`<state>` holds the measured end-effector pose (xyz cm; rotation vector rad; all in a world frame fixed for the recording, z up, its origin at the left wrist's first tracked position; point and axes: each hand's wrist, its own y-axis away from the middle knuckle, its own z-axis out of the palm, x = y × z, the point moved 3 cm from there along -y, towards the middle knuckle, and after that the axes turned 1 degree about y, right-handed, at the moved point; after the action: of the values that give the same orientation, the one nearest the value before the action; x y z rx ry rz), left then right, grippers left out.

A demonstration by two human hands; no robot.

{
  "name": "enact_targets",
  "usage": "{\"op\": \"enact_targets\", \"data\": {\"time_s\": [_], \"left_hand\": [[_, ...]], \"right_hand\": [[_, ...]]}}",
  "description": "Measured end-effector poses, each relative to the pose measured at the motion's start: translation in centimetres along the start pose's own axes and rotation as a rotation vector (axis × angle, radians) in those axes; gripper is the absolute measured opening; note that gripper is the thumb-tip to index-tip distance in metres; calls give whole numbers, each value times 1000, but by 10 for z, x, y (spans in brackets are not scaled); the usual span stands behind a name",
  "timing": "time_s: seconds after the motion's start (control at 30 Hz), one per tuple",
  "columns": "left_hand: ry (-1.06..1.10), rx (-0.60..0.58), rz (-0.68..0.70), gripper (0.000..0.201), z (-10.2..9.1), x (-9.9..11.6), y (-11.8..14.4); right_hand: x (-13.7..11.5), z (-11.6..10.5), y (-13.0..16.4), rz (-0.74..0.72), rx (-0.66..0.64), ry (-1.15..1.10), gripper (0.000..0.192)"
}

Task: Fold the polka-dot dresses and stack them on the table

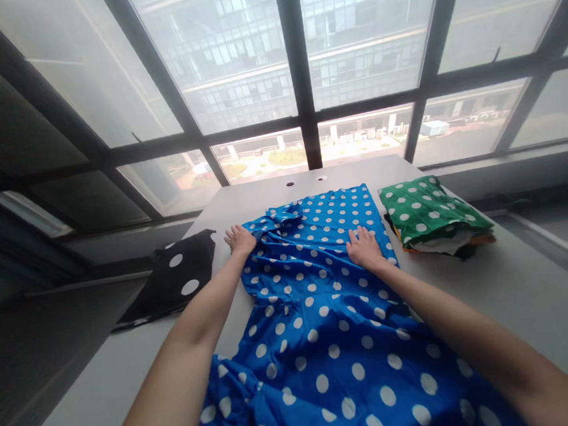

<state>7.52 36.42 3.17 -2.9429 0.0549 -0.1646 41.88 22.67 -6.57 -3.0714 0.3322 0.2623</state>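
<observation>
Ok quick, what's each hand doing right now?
Left hand: open, flat on the blue polka-dot garment, at its edge.
Right hand: open, fingers spread, pressing the same garment.

Creased blue cloth [324, 316] on smooth matt table [523, 297].

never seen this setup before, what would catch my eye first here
The bright blue polka-dot garment spread down the middle of the grey table, with the left hand and right hand pressed flat on it. To its right lies a folded stack topped by green polka-dot cloth; to the left, a black dotted piece.
</observation>
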Motion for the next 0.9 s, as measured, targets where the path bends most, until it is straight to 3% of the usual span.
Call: {"op": "enact_targets", "data": {"time_s": [0.07,0.13,0.2,0.23,0.27,0.33,0.47,0.53,0.6,0.7,0.8,0.9], "left_hand": [[21,81,110,66,8,20,5],[78,75,473,65,22,49,12],[127,-68,840,58,38,69,19],[136,-158,907,53,44,71,19],[131,-230,876,49,49,67,14],[107,-261,656,44,50,47,-3],[48,-132,248,44,32,-2,-38],[31,-60,123,49,25,-10,-41],[21,48,86,55,23,-1,-31],[16,144,195,60,38,28,10],[47,-46,311,62,63,48,56],[50,-186,262,67,72,42,86]], "right_hand": [[-5,-1,0,-2,8,7,62],[-9,-2,1,-27,15,13,60],[-11,-2,4,-52,27,21,59],[-11,-2,6,-57,32,26,59],[-10,-1,9,-58,37,30,60],[-7,1,14,-57,51,41,60],[-5,4,22,-54,112,57,59],[-5,5,23,-53,111,49,60],[-6,6,23,-47,103,36,60],[-8,4,21,-38,112,21,60],[-8,2,18,-6,94,12,60],[-5,-1,16,66,90,12,61]]}}
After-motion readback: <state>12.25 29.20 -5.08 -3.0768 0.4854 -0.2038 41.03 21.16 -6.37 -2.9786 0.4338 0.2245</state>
